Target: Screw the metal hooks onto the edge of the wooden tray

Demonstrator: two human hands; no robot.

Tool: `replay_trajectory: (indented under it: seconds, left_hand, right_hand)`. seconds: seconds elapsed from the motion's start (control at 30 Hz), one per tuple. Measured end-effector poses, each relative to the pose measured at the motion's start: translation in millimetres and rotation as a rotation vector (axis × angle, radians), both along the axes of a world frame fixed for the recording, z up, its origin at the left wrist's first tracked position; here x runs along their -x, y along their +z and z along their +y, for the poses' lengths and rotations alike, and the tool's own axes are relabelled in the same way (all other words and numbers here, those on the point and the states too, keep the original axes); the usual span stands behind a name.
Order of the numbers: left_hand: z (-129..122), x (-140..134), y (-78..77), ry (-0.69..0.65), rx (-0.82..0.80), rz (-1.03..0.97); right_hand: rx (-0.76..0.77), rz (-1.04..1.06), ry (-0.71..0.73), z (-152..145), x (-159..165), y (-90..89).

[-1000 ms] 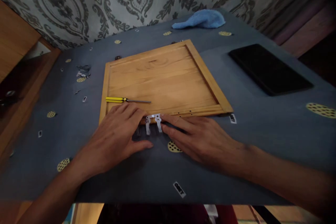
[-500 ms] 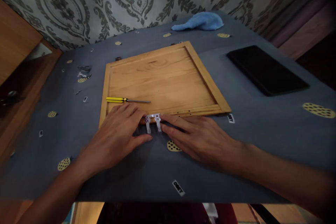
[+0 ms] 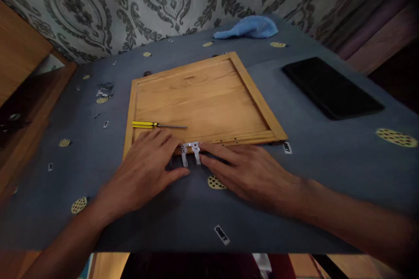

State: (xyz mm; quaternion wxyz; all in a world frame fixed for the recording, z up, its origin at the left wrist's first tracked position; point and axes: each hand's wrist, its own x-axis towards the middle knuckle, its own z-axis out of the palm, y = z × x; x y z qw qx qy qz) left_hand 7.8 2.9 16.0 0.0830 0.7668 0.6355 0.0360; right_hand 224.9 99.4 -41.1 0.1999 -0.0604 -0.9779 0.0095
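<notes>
A framed wooden cabinet door (image 3: 199, 100) lies flat on the table. At its near edge sits a silver metal hinge (image 3: 196, 150), with two prongs pointing towards me. My left hand (image 3: 149, 163) closes on the hinge from the left, fingers over the door's frame and thumb low by the prongs. From the other side, the fingertips of my right hand (image 3: 252, 170) press together against the hinge. My fingers hide part of its ends. A yellow-handled screwdriver (image 3: 145, 124) rests on the door just beyond my left hand. Small dark holes show in the frame right of the hinge.
Small metal parts (image 3: 104, 90) lie on the patterned blue-grey tablecloth (image 3: 157, 222) at left. A black tablet-like slab (image 3: 332, 87) is at right, and a blue cloth (image 3: 250, 27) lies at the back by the wall. An open wooden cabinet (image 3: 29, 117) borders the left side.
The view has shifted very slightly. Both hands keep their places at the hinge, and nothing else has visibly moved.
</notes>
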Motion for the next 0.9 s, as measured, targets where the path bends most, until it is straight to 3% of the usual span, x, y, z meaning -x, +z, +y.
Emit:
replay_trajectory:
  seconds: [0.9]
  left_hand:
    - [0.1,3.1,-2.1,-0.033,-0.034,0.02]
  right_hand:
    - [0.003,0.011,-0.006,1.5,0.5,-0.3]
